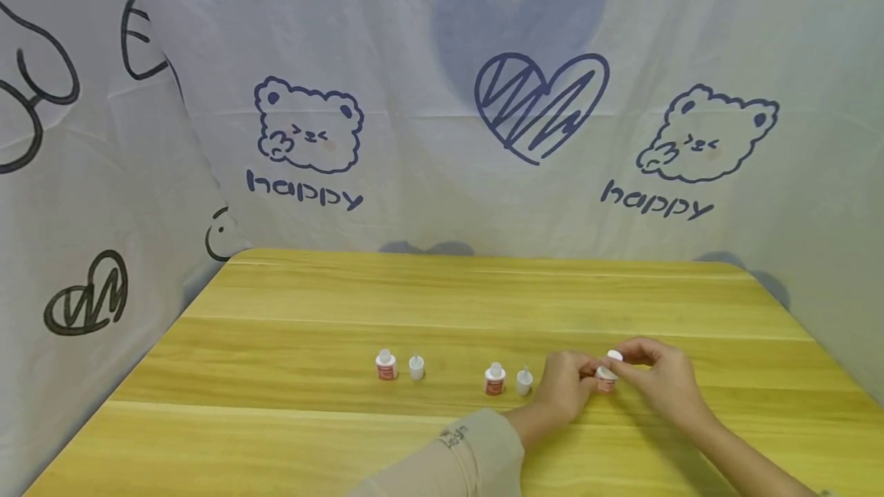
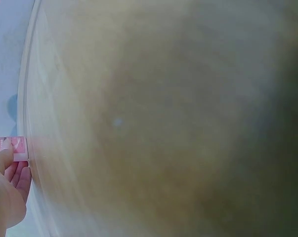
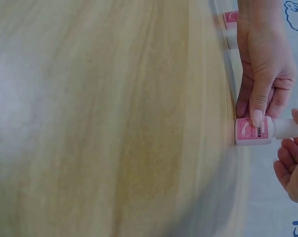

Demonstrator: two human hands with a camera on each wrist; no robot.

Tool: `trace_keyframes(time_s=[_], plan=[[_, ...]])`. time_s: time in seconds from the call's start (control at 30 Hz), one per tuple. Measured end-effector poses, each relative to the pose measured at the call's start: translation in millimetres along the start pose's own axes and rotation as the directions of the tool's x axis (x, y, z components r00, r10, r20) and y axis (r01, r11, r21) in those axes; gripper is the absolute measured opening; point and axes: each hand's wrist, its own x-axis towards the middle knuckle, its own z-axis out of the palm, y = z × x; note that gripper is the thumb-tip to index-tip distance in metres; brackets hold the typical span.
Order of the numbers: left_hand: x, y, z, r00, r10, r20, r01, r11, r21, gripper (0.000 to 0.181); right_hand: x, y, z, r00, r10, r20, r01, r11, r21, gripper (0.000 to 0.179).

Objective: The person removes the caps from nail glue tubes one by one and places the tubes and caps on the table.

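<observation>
On the right part of the table, my left hand holds a small white bottle with a pink label by its body. Thumb and fingers of my right hand pinch its white cap from the right. In the right wrist view the cap is at the neck end of the bottle, and the left thumb presses on the label. The left wrist view catches the bottle at its left edge, between the fingers. Part of the right hand is cut off in the right wrist view.
Left of my hands stands an uncapped bottle, a white cap beside it with a thin stem upward. Farther left are another uncapped bottle and its upturned cap. A printed white cloth hangs behind the wooden table.
</observation>
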Motion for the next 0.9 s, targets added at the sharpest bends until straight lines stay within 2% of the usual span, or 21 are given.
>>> trace_keyframes(time_s=[0.1, 0.3, 0.67, 0.9], plan=[[0.2, 0.6, 0.4, 1.000, -0.016, 0.000, 0.016, 1.000, 0.001, 0.016, -1.0, -0.9, 0.0, 1.000, 0.007, -0.016, -0.007, 1.000, -0.024, 0.008], [0.3, 0.4, 0.4, 1.000, -0.009, 0.001, 0.009, 1.000, -0.006, 0.016, -2.2, -2.5, -0.9, 1.000, 0.007, -0.013, -0.007, 0.999, -0.033, 0.008], [0.2, 0.6, -0.3, 1.000, -0.002, 0.005, 0.002, 1.000, -0.004, 0.015, -1.7, -2.5, -3.8, 0.999, -0.016, 0.031, 0.016, 1.000, -0.009, 0.006], [-0.9, 1.9, -0.9, 1.000, -0.006, 0.007, 0.006, 1.000, 0.013, 0.015, -0.3, -1.7, -7.2, 0.996, -0.011, 0.090, 0.011, 1.000, -0.003, 0.006]])
